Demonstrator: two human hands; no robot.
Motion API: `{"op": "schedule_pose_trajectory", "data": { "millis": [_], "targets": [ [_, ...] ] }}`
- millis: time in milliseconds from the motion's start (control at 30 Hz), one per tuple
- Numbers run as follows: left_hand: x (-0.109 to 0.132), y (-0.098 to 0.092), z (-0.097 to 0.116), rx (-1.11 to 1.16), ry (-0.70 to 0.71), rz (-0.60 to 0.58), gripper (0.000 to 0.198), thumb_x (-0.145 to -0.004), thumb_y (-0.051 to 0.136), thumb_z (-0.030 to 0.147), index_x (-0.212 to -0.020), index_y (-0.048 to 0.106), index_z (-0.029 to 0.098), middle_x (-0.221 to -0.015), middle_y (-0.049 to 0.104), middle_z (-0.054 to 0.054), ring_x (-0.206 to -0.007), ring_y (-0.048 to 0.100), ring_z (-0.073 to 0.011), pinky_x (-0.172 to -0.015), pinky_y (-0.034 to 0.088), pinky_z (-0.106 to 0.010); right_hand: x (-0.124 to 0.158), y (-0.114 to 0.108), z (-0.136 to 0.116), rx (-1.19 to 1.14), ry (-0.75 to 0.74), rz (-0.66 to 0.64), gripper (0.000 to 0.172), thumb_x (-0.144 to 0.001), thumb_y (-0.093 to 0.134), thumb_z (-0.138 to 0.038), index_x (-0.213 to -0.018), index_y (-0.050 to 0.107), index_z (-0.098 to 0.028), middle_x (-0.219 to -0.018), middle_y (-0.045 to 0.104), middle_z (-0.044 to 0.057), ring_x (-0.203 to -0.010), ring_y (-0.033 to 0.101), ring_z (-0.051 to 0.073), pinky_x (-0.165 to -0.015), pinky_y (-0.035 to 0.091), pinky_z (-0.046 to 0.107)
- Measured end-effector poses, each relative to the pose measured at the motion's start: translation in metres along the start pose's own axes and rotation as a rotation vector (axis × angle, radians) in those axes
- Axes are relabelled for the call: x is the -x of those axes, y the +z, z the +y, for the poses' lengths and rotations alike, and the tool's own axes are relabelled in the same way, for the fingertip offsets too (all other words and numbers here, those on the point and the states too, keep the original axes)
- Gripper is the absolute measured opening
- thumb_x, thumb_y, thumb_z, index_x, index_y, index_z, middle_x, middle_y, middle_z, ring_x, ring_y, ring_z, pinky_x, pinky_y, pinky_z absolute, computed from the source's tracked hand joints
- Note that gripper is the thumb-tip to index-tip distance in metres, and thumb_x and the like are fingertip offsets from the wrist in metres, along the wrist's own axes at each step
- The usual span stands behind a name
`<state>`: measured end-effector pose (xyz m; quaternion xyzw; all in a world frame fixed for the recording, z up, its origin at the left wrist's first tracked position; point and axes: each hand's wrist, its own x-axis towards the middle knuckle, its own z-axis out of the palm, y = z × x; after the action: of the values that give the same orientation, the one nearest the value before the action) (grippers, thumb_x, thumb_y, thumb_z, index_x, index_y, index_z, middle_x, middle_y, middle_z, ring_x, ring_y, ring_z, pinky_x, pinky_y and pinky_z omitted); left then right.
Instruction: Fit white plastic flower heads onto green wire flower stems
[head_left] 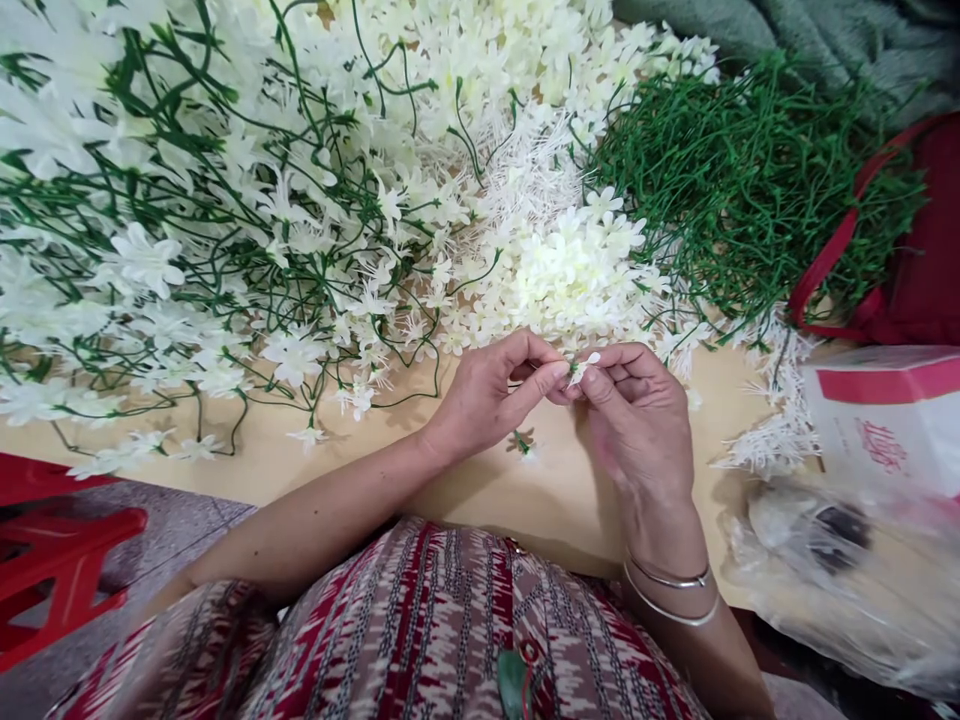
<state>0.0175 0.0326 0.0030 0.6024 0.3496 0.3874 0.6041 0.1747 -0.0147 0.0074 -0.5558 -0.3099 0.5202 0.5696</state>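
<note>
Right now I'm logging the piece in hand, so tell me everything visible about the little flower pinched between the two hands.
The little flower is tiny and creamy white, with narrow pointed petals and a trace of green at its base; it looks artificial, plastic or fabric. It is held above the tan table, petals pointing up and right. The left hand and right hand pinch it between their fingertips from either side, hiding its lower part; any stem cannot be made out.

Bare desk [450, 500] is lying open along the near edge, around the left hand [487, 395] and right hand [637, 420]. The flower heap [300, 200] is crowding the far side and left; green stems [735, 180], a box [885, 420] and a plastic bag [847, 570] are blocking the right.
</note>
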Motion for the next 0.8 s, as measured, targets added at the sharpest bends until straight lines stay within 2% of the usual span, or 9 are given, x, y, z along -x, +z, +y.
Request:
{"op": "schedule_pose_trajectory", "data": {
  "millis": [200, 367, 533, 800],
  "targets": [
    [0.001, 0.0, -0.003, -0.035, 0.024, -0.006, 0.027, -0.103, 0.063, 0.042, -0.092, 0.062, 0.018, -0.083, 0.078, -0.004, -0.073, 0.076, -0.0125, -0.069, 0.061, -0.023, -0.003, -0.002, 0.003, 0.017, -0.017, -0.016, 0.022, -0.078, 0.088, -0.036, -0.083, 0.068, -0.027, -0.071, 0.072, -0.004, -0.062, 0.066, 0.014, -0.066, 0.057, 0.031],
    [0.001, 0.001, -0.004, -0.013, 0.02, 0.018, 0.03, -0.103, 0.062, 0.045, -0.092, 0.062, 0.017, -0.08, 0.077, -0.004, -0.071, 0.075, -0.012, -0.069, 0.06, -0.022, -0.002, 0.005, 0.002, -0.043, -0.036, 0.002, 0.021, -0.076, 0.09, -0.032, -0.08, 0.07, -0.027, -0.073, 0.072, -0.004, -0.061, 0.065, 0.012, -0.065, 0.057, 0.029],
    [0.0, -0.003, 0.0, 0.002, 0.014, -0.045, 0.032, -0.102, 0.063, 0.046, -0.091, 0.063, 0.016, -0.079, 0.077, -0.004, -0.071, 0.076, -0.0126, -0.066, 0.059, -0.022, -0.006, -0.002, -0.004, -0.01, 0.03, -0.054, 0.024, -0.071, 0.094, -0.037, -0.077, 0.072, -0.03, -0.079, 0.074, -0.003, -0.061, 0.064, 0.013, -0.061, 0.058, 0.03],
    [-0.004, -0.003, -0.003, 0.011, 0.03, -0.084, 0.027, -0.103, 0.064, 0.041, -0.092, 0.063, 0.017, -0.078, 0.076, -0.003, -0.072, 0.074, -0.012, -0.069, 0.058, -0.022, -0.014, -0.011, -0.004, 0.025, 0.053, -0.13, 0.024, -0.072, 0.093, -0.035, -0.077, 0.072, -0.025, -0.067, 0.07, -0.004, -0.056, 0.064, 0.012, -0.06, 0.056, 0.028]
  ]
}}
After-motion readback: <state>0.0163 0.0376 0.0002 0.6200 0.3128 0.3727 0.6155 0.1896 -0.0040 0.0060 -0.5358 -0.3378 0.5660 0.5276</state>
